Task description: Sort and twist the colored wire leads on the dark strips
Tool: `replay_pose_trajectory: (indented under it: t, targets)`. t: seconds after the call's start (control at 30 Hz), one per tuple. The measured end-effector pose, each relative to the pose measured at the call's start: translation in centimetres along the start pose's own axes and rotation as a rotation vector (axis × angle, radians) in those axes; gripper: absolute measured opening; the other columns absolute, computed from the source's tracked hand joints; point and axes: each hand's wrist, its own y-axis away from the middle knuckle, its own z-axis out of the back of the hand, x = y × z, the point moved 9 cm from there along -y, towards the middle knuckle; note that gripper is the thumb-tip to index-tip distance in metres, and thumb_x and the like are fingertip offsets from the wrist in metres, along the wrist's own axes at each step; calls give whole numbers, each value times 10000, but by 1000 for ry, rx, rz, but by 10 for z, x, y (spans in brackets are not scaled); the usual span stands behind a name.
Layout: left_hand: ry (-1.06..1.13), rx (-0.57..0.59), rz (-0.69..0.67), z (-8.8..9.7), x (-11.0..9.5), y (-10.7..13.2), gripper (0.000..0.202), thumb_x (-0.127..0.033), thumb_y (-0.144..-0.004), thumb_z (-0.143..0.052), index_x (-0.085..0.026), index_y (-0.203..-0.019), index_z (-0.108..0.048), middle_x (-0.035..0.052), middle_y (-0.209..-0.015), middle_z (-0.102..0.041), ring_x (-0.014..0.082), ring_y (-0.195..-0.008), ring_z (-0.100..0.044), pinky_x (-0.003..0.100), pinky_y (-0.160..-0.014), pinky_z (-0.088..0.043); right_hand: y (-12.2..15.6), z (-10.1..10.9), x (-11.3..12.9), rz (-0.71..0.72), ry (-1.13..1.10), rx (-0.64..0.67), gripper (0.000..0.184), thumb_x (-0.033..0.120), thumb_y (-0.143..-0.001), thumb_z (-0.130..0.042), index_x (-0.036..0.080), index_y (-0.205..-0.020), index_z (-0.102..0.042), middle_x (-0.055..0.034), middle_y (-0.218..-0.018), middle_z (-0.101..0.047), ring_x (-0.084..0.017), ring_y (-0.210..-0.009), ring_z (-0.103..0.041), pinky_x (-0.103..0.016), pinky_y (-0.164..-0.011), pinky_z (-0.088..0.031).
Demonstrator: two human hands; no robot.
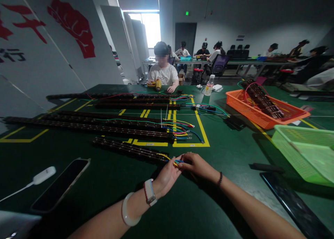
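Note:
A short black cable bundle [127, 150] lies on the green table, with yellow, blue and green wires [179, 161] coming out of its right end. My left hand [168, 179] is curled under these wires and closed around them, palm turned up. From the right, my right hand [196, 165] pinches the same wires near their ends, its fingertips meeting the left hand's. The wire tips are mostly hidden by the fingers. Just behind, longer black cable bundles [109, 129] lie side by side, their coloured wires ending in ring terminals [190, 136].
An orange basket [238, 105] with a black bundle and a green basket [289, 155] stand at right. Phones lie at left [62, 183] and right [294, 204]. A bottle [209, 86] stands at the back. Across the table a person [164, 73] has a yellow tool [158, 85].

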Motion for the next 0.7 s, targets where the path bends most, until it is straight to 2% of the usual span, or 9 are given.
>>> replay_pose_trajectory:
  t: [0.1,0.23,0.33,0.43,0.57,0.7]
  targets:
    - [-15,-3,6,-2,0,0,356,-326,-902,-411,-157,-1164,-583,98,-1242,-571,191,-1249,-413,347,-1073,-258,1,-2,4,-10,-103,54,261,418,-862,-541,173,-894,-628,-33,-870,-658,-144,-762,-586,-245,-684,-430]
    - [-19,12,8,-5,0,0,362,-333,-910,-387,-152,-1152,-586,101,-1200,-590,195,-1194,-459,342,-1028,-307,3,-7,0,-75,-249,87,302,452,-861,-522,159,-843,-595,-18,-727,-644,-124,-640,-582,-227,-596,-434]
    - [-21,52,-5,-10,0,0,373,-356,-900,-405,-138,-1142,-586,113,-1179,-595,213,-1139,-492,352,-985,-349,4,-20,-7,-151,-465,163,333,496,-848,-513,164,-855,-536,-11,-706,-630,-117,-561,-585,-225,-525,-442]
    - [2,20,-7,-6,0,0,356,-354,-892,-435,-128,-1121,-586,123,-1172,-594,215,-1129,-498,354,-984,-354,4,-29,-15,-213,-585,185,351,514,-811,-552,170,-859,-495,0,-709,-618,-96,-475,-550,-200,-424,-405]
    - [61,-60,20,5,5,-1,290,-346,-895,-457,-129,-1040,-584,124,-1119,-605,189,-1136,-505,335,-1025,-320,2,-18,-20,-189,-337,48,296,456,-835,-544,161,-855,-553,-4,-691,-617,-81,-451,-503,-187,-398,-360]
    - [58,-108,20,10,8,-1,247,-372,-872,-512,-139,-914,-579,107,-1020,-624,179,-1068,-544,327,-1006,-347,4,-4,-8,-102,-56,-66,219,368,-871,-527,165,-872,-609,-35,-768,-659,-126,-621,-582,-214,-528,-406]
